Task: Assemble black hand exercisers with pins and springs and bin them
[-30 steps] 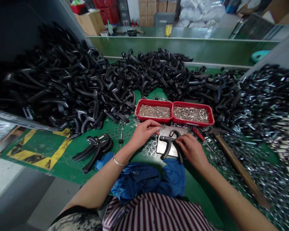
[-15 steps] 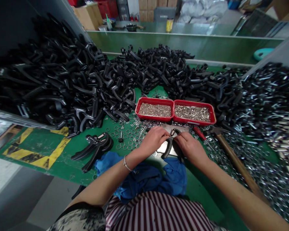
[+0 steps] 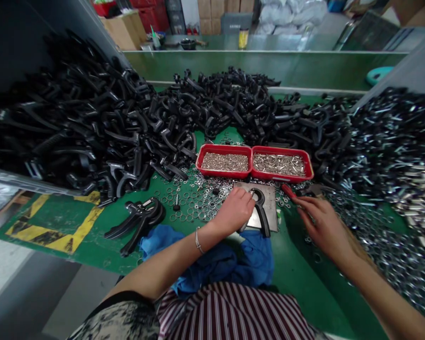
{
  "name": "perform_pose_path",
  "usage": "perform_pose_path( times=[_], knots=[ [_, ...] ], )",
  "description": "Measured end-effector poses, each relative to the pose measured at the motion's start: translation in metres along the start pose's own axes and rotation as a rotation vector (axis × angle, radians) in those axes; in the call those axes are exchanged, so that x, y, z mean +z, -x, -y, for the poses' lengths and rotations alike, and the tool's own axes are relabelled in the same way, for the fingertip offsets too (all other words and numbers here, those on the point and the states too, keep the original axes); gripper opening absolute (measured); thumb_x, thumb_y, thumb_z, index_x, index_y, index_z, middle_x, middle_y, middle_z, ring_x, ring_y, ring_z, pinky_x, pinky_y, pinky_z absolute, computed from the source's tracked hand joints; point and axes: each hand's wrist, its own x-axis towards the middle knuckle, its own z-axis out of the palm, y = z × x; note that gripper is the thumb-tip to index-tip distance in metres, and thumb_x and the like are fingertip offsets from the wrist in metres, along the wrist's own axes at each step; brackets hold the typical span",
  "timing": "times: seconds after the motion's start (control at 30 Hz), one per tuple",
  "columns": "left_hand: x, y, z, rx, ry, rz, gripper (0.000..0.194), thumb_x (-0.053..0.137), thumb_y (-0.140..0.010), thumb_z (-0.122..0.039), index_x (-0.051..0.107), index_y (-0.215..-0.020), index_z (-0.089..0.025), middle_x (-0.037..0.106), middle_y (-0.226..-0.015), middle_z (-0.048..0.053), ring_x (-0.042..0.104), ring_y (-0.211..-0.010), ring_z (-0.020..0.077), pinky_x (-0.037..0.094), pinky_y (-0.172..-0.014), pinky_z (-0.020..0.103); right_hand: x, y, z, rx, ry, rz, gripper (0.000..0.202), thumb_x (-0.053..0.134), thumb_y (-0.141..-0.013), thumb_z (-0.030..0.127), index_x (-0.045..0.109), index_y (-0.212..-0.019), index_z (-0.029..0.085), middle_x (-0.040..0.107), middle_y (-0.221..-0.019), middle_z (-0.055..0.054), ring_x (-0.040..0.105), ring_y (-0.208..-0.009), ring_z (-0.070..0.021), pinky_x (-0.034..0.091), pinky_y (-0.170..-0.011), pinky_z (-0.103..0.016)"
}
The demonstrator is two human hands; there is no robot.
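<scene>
Since the earlier frame, the right hand [image 3: 324,227] has left the black hand grip [image 3: 263,218] and moved right to the red-handled tool [image 3: 288,191], right of centre in the frame. Its fingers are extended and close together at the handle; whether they are closed on it cannot be told. The left hand [image 3: 234,209] remains at the black hand grip, fingers curled over its left arm and holding it; the fingertips are partly hidden. The grip lies on a metal plate [image 3: 272,204], just below and right of the frame's centre, its ring end uppermost and its right arm exposed. Two red trays of small metal parts, the left tray [image 3: 224,173] and the right tray [image 3: 282,177], stand side by side directly above the plate. Loose metal rings [image 3: 184,200] are scattered on the green bench [image 3: 301,295] left of the plate. A second hand grip [image 3: 146,216] lies left of centre, well apart from both hands. Blue cloth [image 3: 259,260] lies at lower centre. A hammer [image 3: 312,190] lies just beyond the right hand, its handle largely hidden by the forearm.
</scene>
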Motion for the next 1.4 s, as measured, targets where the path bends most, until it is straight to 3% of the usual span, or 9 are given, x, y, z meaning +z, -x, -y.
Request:
perform_pose_path(
  times=[0.2, 0.37, 0.57, 0.67, 0.77, 0.9, 1.13, 1.27, 1.4],
  knots=[
    [0.002, 0.015, -0.005, -0.074, 0.155, -0.003, 0.031, 0.042, -0.101, -0.020, 0.060, -0.125, -0.014, 0.063, -0.118, 0.011, 0.052, -0.110, 0.0241, 0.038, -0.099, 0.040, -0.021, 0.029, -0.052, 0.192, 0.472, 0.151, 0.042, 0.041, -0.099, 0.035, 0.059, -0.124, 0.008, 0.062, -0.095, -0.017, 0.056, -0.089, -0.0318, 0.046, -0.081, -0.046],
    [-0.005, 0.015, 0.002, -0.240, 0.407, -0.028, 0.027, 0.048, -0.099, -0.027, 0.064, -0.119, -0.019, 0.064, -0.117, 0.007, 0.054, -0.109, 0.0208, 0.041, -0.097, 0.037, -0.017, 0.032, -0.069, 0.185, 0.437, 0.171, 0.033, 0.040, -0.098, 0.037, 0.061, -0.105, 0.012, 0.059, -0.084, -0.016, 0.054, -0.081, -0.0307, 0.043, -0.075, -0.044],
    [-0.031, -0.032, 0.096, -0.385, 0.137, -0.071, 0.027, 0.048, -0.096, -0.021, 0.070, -0.111, -0.019, 0.067, -0.109, 0.010, 0.055, -0.107, 0.0243, 0.039, -0.096, 0.040, -0.048, 0.019, -0.057, 0.250, 0.241, 0.037, 0.027, 0.041, -0.097, 0.047, 0.052, -0.106, 0.024, 0.060, -0.096, -0.022, 0.058, -0.091, -0.0388, 0.041, -0.080, -0.051],
    [-0.035, -0.052, 0.141, -0.514, -0.008, 0.143, 0.016, 0.060, -0.083, -0.014, 0.075, -0.089, -0.013, 0.070, -0.094, 0.015, 0.059, -0.103, 0.0295, 0.040, -0.093, 0.041, -0.057, 0.014, -0.032, 0.509, -0.105, 0.230, 0.028, 0.042, -0.096, 0.055, 0.050, -0.093, 0.029, 0.062, -0.076, -0.011, 0.059, -0.063, -0.0285, 0.044, -0.057, -0.041],
    [-0.031, -0.059, 0.156, -0.519, 0.002, 0.208, 0.010, 0.064, -0.076, -0.009, 0.073, -0.074, -0.010, 0.070, -0.082, 0.017, 0.063, -0.095, 0.0310, 0.041, -0.089, 0.040, -0.051, 0.012, 0.001, 0.567, -0.392, 0.433, 0.034, 0.040, -0.096, 0.057, 0.051, -0.086, 0.027, 0.060, -0.063, -0.002, 0.057, -0.052, -0.0210, 0.043, -0.050, -0.033],
    [-0.025, -0.054, 0.151, -0.506, 0.009, 0.182, 0.018, 0.056, -0.084, -0.012, 0.074, -0.081, -0.009, 0.070, -0.090, 0.020, 0.062, -0.099, 0.0311, 0.040, -0.092, 0.042, -0.045, -0.002, 0.044, 0.353, -0.440, 0.523, 0.030, 0.041, -0.098, 0.052, 0.054, -0.089, 0.025, 0.064, -0.069, -0.001, 0.062, -0.060, -0.0195, 0.046, -0.056, -0.029],
    [-0.039, -0.035, 0.130, -0.491, 0.402, -0.204, 0.016, 0.058, -0.088, -0.019, 0.073, -0.092, -0.018, 0.073, -0.099, 0.007, 0.062, -0.096, 0.0191, 0.046, -0.094, 0.036, -0.032, -0.026, 0.064, 0.207, -0.165, 0.329, 0.031, 0.037, -0.099, 0.048, 0.054, -0.093, 0.023, 0.067, -0.072, -0.006, 0.062, -0.058, -0.0215, 0.041, -0.052, -0.029],
    [-0.050, -0.012, 0.103, -0.602, 0.773, -0.227, 0.012, 0.066, -0.084, -0.026, 0.073, -0.092, -0.019, 0.075, -0.092, 0.004, 0.066, -0.081, 0.0151, 0.052, -0.081, 0.032, -0.032, -0.031, 0.062, 0.195, -0.258, 0.542, 0.033, 0.035, -0.101, 0.050, 0.052, -0.087, 0.025, 0.065, -0.067, -0.002, 0.061, -0.056, -0.0190, 0.040, -0.051, -0.027],
    [-0.046, 0.005, 0.076, -0.658, 1.011, -0.180, 0.015, 0.064, -0.086, -0.029, 0.071, -0.094, -0.018, 0.075, -0.090, 0.005, 0.066, -0.076, 0.0140, 0.054, -0.075, 0.030, -0.033, -0.034, 0.063, 0.228, -0.290, 0.359, 0.036, 0.032, -0.101, 0.051, 0.052, -0.088, 0.024, 0.065, -0.071, -0.005, 0.062, -0.061, -0.0199, 0.044, -0.057, -0.029]
  ],
)
